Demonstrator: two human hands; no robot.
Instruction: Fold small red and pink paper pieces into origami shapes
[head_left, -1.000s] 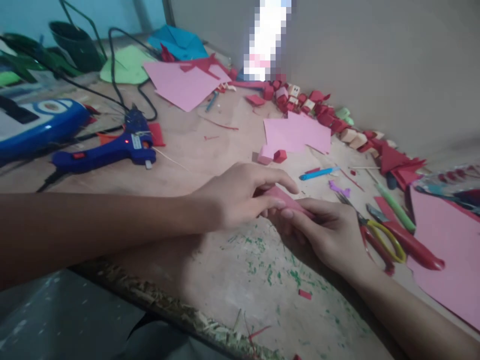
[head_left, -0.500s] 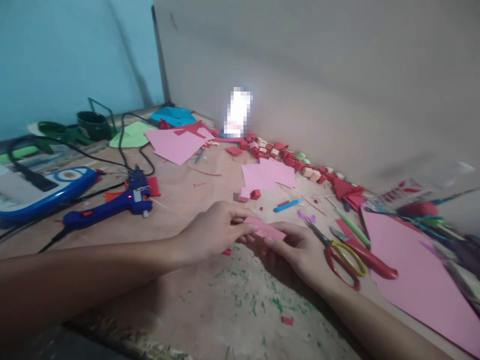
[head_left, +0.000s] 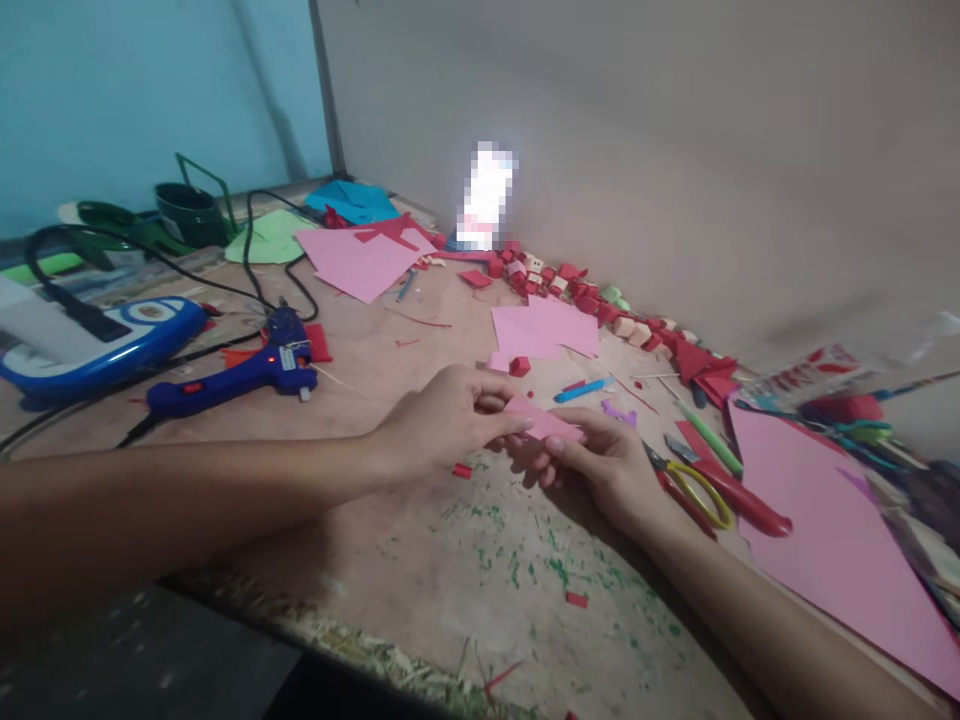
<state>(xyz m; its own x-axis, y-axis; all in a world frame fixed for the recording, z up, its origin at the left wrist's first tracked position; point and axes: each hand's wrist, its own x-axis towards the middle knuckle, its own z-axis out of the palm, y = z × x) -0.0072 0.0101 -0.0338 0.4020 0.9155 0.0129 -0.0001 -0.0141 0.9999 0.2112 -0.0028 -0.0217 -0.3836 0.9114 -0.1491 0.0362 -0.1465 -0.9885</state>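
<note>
A small piece of pink paper (head_left: 541, 421) is held level above the table between both hands. My left hand (head_left: 450, 415) pinches its left end, thumb on top and fingers underneath. At the other end, my right hand (head_left: 609, 455) grips it with the thumb over the near edge; some of its fingers are hidden below. Just beyond the hands stands a red paper cube (head_left: 519, 367). Scissors with yellow and red handles (head_left: 701, 495) lie right beside my right wrist, next to a red-handled cutter (head_left: 757, 510).
A blue glue gun (head_left: 232, 380) with a lit red light lies on the left, its cable trailing. Pink sheets (head_left: 555, 328) and a row of small paper cubes (head_left: 585, 295) run along the wall. A large pink sheet (head_left: 817, 540) covers the right side. The table's ragged front edge is near.
The view has tilted down slightly, so more of the table's front edge shows. Both hands keep their hold on the pink paper, with little shift in their grip.
</note>
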